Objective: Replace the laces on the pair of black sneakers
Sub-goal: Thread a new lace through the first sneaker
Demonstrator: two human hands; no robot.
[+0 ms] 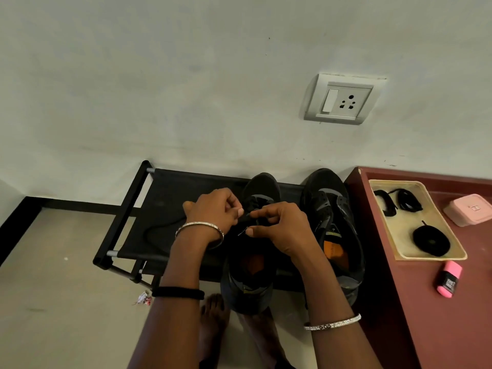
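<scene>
Two black sneakers stand on a low black shoe rack [138, 209]. The left sneaker [250, 278] is under both my hands; the right sneaker [332, 227] stands beside it, untouched. My left hand [213, 209] pinches a black lace at the left sneaker's eyelets. My right hand [279, 225] pinches the same lace just to the right, over the tongue. A loose stretch of black lace [157, 230] trails across the rack to the left. Spare black laces [396, 201] and a coiled black lace [431, 239] lie in a beige tray [452, 255].
The tray sits on a maroon table [415, 302] at the right, with a pink box [470, 213] and a pink highlighter [448, 279]. A wall with a socket [343, 99] rises behind the rack. My bare feet [213, 320] stand on the floor below.
</scene>
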